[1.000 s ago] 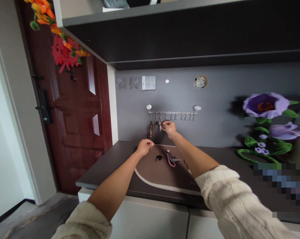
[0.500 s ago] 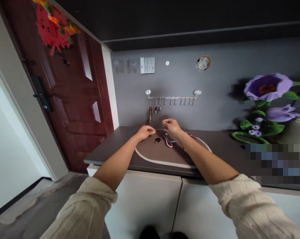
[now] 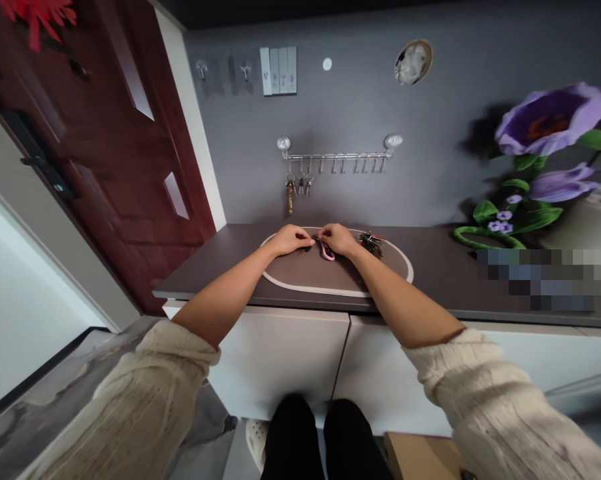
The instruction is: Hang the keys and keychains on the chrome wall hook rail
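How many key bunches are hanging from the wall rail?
3, all toward the left end of the rail: the bunch with the brownish tag leftmost, a middle bunch, then a third bunch. None looks hidden.

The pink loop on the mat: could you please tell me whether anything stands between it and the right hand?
Nothing visible does: the right hand is at the upper end of the pink loop. The small dark item by the left hand is off to one side, not between them.
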Motion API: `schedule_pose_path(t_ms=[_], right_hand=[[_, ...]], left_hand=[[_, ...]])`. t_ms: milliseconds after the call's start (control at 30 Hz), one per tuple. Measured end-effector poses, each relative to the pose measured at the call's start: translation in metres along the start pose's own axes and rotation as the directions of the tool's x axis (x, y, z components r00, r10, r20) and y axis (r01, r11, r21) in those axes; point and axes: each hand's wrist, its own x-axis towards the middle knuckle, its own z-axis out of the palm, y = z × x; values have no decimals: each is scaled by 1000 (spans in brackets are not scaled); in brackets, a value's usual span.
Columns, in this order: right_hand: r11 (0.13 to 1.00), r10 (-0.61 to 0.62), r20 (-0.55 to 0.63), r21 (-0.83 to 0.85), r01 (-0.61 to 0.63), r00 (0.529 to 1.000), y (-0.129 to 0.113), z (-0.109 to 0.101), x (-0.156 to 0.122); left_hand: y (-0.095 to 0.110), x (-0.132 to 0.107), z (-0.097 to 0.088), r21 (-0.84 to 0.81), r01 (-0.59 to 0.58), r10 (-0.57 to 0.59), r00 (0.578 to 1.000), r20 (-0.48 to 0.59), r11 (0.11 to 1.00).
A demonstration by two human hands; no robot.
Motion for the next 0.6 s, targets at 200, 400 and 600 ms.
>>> schedule_pose_path(t_ms=[200, 400, 600], right_hand=[[1000, 0, 14, 29, -1, 1000, 2, 1, 1], [999, -31, 1, 43, 31, 1000, 5, 2, 4], [999, -41, -10, 31, 42, 999, 4, 2, 5]], left_hand=[[-3, 2, 2, 87, -4, 6, 1000, -21, 996], [-5, 4, 1, 73, 19, -15, 998, -57, 997], [-3, 3, 1, -13, 107, -108, 984, -138, 994]])
